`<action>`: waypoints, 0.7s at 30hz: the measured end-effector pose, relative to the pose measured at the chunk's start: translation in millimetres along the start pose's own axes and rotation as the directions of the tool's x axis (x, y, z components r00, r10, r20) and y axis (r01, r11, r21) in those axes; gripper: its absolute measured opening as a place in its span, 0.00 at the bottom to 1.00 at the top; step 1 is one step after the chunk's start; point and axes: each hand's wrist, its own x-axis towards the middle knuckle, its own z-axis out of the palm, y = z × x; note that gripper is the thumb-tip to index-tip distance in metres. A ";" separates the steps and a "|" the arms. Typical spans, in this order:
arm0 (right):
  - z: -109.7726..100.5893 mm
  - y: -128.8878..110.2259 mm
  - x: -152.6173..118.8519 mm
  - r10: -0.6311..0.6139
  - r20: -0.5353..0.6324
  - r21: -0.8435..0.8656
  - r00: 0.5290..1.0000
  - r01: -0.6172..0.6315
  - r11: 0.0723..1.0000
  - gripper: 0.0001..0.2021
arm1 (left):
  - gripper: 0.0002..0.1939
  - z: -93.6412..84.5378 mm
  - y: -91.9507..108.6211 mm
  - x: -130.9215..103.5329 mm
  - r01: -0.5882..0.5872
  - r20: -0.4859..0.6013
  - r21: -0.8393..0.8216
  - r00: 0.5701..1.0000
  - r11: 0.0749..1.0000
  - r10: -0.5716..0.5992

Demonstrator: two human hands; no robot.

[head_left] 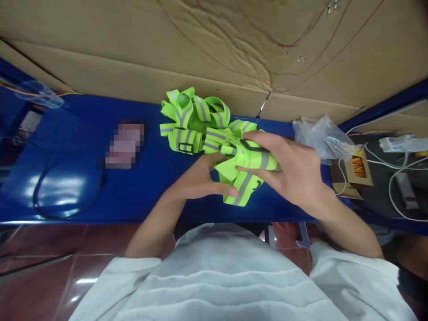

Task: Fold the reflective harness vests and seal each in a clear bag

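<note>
My right hand (290, 165) is closed round a folded neon-yellow reflective strap (264, 159) with grey stripes, its thumb and fingers on either side of the bundle. My left hand (203, 178) grips the lower left part of the same strap, the thumb lying over a hanging section and the fingers partly hidden behind the fabric. A dark hook or buckle piece shows at that section's right edge. Just beyond my hands lies a heap of similar reflective straps (200, 111), some looped loosely and others folded. One folded strap carries a black rectangular buckle (186, 147).
On the blue table (80, 133) lie a blurred-out rectangular item (125, 145) and a black cable (36, 191). Clear plastic bags (324, 136) and a small cardboard box (356, 171) are at right, near white cables. A cardboard panel (133, 40) with red wires rises behind.
</note>
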 end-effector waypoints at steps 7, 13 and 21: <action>-0.4 2.3 2.4 -0.049 -0.016 -0.193 0.999 0.045 0.980 0.18 | 0.17 -27.7 32.0 -16.2 0.006 0.074 0.280 0.997 0.960 -0.028; 6.9 -2.8 6.2 -0.068 -0.036 -0.096 0.997 0.064 0.993 0.17 | 0.36 -5.4 25.9 -2.7 0.211 -0.081 0.233 0.977 0.949 -0.197; 15.7 -1.1 16.2 0.122 -0.084 0.253 0.989 -0.098 0.963 0.23 | 0.38 37.1 -30.9 9.1 0.094 -0.213 -0.268 0.965 0.959 -0.154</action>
